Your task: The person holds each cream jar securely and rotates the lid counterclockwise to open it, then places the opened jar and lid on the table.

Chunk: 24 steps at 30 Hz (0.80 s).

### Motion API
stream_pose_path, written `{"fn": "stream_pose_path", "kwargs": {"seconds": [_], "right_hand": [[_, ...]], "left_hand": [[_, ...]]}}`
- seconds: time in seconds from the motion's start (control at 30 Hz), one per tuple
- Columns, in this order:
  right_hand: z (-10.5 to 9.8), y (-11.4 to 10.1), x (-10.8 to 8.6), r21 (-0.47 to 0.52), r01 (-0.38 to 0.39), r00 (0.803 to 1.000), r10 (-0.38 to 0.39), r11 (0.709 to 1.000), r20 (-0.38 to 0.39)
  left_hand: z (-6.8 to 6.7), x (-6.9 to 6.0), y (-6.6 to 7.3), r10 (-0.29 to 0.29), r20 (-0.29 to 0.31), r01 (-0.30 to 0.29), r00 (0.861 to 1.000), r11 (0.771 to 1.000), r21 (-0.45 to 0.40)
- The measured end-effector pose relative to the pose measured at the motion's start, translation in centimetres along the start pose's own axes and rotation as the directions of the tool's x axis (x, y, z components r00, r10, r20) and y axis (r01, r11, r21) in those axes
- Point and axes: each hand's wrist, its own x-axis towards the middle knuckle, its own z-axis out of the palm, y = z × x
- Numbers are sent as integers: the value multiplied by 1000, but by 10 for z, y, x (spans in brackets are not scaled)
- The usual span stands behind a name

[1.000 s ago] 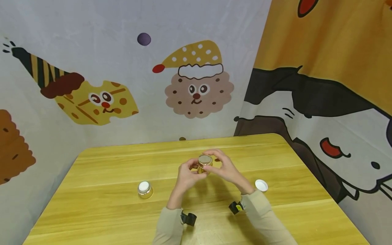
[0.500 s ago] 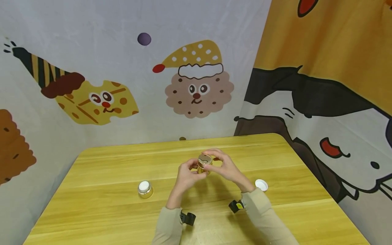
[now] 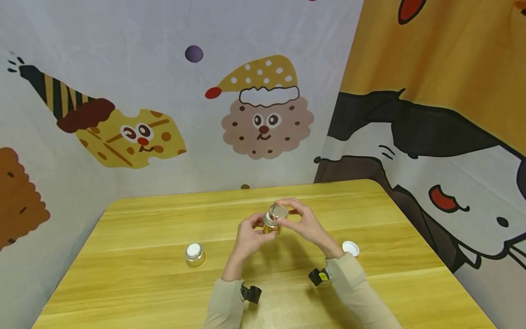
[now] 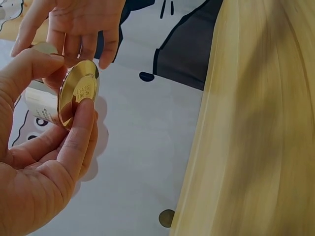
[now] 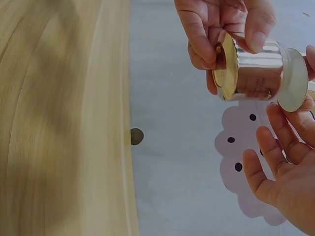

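Above the table, my left hand (image 3: 249,238) grips a shiny gold cosmetic jar (image 3: 270,225). Its gold base (image 4: 83,88), stamped with small characters, shows between thumb and fingers in the left wrist view. My right hand (image 3: 307,225) pinches the jar's gold lid (image 3: 279,210), which is off the rim and shifted to the right. In the right wrist view the pale underside of the lid (image 5: 294,81) faces the jar's mouth. Something white shows at the jar's mouth, partly hidden by the lid.
A second gold jar (image 3: 195,255) with a white top stands on the table to the left. At the right, near the sleeve, lies a round white disc (image 3: 350,248). The wooden table (image 3: 135,228) meets a cartoon-printed cloth (image 3: 164,91) behind it.
The lid sat on the jar earlier; my right hand has now lifted it off, a little to the right. The left hand and jar have barely moved.
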Motion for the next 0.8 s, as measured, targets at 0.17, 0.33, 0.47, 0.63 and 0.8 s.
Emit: {"fn": "stream_pose_path", "kwargs": {"seconds": [0.17, 0.33, 0.47, 0.63, 0.8], "right_hand": [[-3, 3, -1, -1, 4, 1000, -4, 1000, -15], [-5, 8, -4, -10, 6, 1000, -6, 1000, -18], [-8, 10, -6, -21, -2, 1000, 2, 1000, -25], [-13, 12, -10, -22, -27, 999, 26, 999, -34], [-18, 15, -15, -24, -27, 999, 26, 999, -41]], "left_hand": [[-3, 0, 2, -24, -11, 25, 1000, 1000, 3], [-7, -6, 20, -26, -13, 26, 1000, 999, 22], [-11, -11, 34, -34, -22, 35, 999, 999, 40], [-14, -12, 35, -54, -41, 56, 998, 997, 45], [-19, -13, 32, -66, -59, 69, 996, 997, 45]]}}
